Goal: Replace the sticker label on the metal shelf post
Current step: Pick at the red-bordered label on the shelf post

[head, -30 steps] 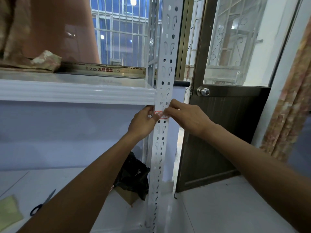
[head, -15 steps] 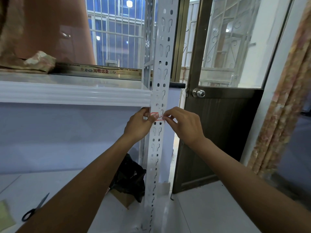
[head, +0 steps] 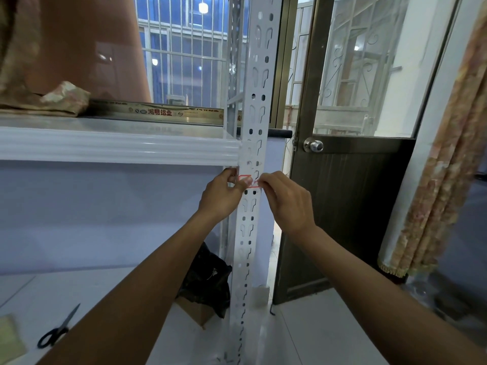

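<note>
Sticker label lies crosswise on the upright shelf post, its ends pinched by left hand and right hand; tiled floor below.

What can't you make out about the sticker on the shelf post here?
- Head view: sticker label is too small to read.
- Its two ends are covered by the left hand and right hand.
- Whether it is fully stuck to the shelf post: cannot tell.

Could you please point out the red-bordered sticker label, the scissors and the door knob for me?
sticker label [head: 249, 182]: head view, on its middle, between the two thumbs on the post.
scissors [head: 58, 328]: head view, near the pivot, where blades meet black handles.
door knob [head: 315, 146]: head view, on the round metal knob face.
</note>
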